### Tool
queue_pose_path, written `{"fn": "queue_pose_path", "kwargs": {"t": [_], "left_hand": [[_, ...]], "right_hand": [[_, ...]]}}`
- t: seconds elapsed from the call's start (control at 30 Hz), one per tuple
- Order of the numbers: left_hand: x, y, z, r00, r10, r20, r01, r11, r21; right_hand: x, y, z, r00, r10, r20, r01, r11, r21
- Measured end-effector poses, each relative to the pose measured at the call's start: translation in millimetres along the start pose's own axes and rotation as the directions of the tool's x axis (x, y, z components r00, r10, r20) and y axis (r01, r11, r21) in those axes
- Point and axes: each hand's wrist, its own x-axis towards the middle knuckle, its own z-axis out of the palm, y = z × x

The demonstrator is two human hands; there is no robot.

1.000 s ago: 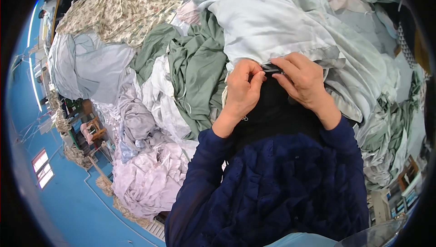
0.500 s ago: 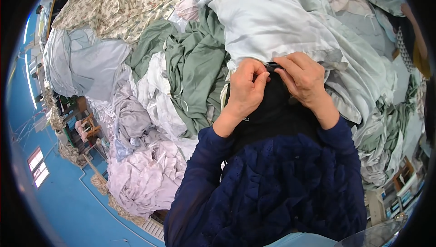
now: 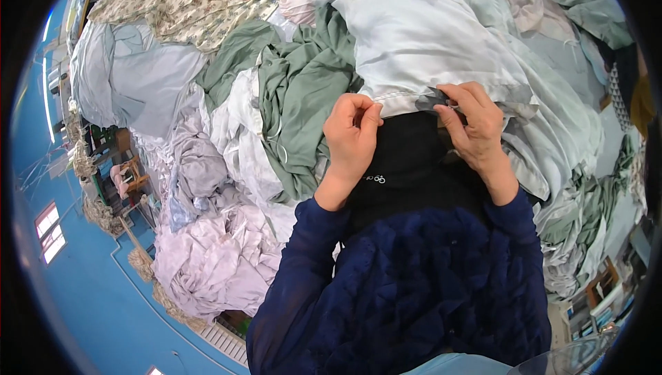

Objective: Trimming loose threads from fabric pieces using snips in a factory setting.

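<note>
A pale mint-white cloth (image 3: 427, 37) is spread before me, its seamed lower edge running across my lap. My left hand (image 3: 352, 137) is closed in a pinch at the left end of that hem. In my right hand (image 3: 472, 120), thumb and fingers close on small dark thread snips (image 3: 431, 101), whose pointed end lies over the hem. Between my hands and my blue clothing is black fabric (image 3: 407, 154) with small white lettering.
Heaped cloth surrounds me: green (image 3: 296, 85), floral (image 3: 186, 6), grey-blue (image 3: 131, 78) and pale pink (image 3: 221, 258). Blue floor (image 3: 96, 313) shows at the left. A wooden stool (image 3: 134, 180) stands beyond the heap. Mustard cloth (image 3: 645, 102) hangs at the right edge.
My hands have moved apart, the left going left and down. The snips now show their pointed end over the hem. Another person's forearm at the right is no longer visible.
</note>
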Motion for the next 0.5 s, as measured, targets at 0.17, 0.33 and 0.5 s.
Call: {"fn": "queue_pose_path", "kwargs": {"t": [0.17, 0.33, 0.5], "left_hand": [[14.3, 2.6, -5.1, 0.999, 0.010, 0.031, -0.013, 0.995, 0.097], [19.6, 7.8, -4.0, 0.991, 0.015, 0.135, -0.039, 0.983, 0.179], [24.5, 9.0, 5.4, 0.988, 0.074, 0.133, -0.105, 0.964, 0.243]], "right_hand": [[2.2, -8.5, 6.2, 0.998, -0.006, 0.065, 0.000, 0.995, 0.096], [3.6, -10.6, 10.3, 0.992, 0.007, 0.123, -0.016, 0.997, 0.073], [3.9, -11.7, 16.9, 0.989, -0.006, 0.151, -0.006, 0.997, 0.074]]}}
